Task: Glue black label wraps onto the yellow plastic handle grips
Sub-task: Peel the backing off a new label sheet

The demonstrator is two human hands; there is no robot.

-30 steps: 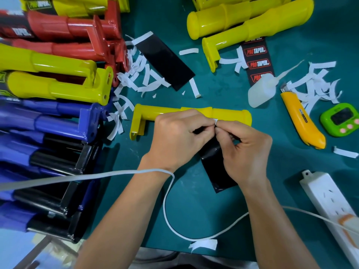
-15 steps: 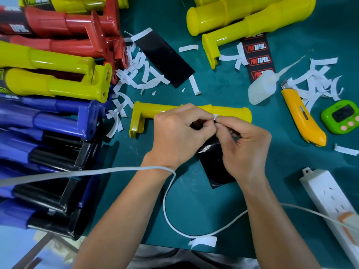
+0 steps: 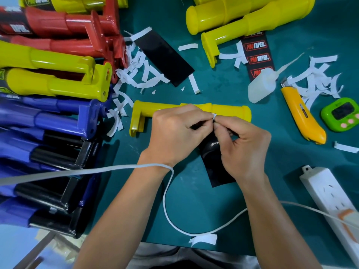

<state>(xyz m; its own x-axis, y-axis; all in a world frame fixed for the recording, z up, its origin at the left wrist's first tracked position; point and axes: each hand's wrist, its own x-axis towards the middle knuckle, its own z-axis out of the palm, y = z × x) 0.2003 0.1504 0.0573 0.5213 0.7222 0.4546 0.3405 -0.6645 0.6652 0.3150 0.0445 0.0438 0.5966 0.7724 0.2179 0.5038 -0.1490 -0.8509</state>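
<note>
On mat (image 3: 194, 214), yellow grip (image 3: 229, 113) crosswise, bracket end (image 3: 137, 121) left

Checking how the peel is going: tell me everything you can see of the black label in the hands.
The black label is a glossy, flexible black rectangle, slightly bowed, with faint pale print near its top. The left hand and the right hand pinch its upper edge, where a small white tab shows. Its lower end extends over the green mat.

I sit at a worktop (image 3: 194, 200) covered in a dark teal mat, under bright, even light that throws soft shadows. Past its near-left corner lies a pale blue surface (image 3: 11, 249), blurred, crossed by a slanting grey bar (image 3: 38, 247).
</note>
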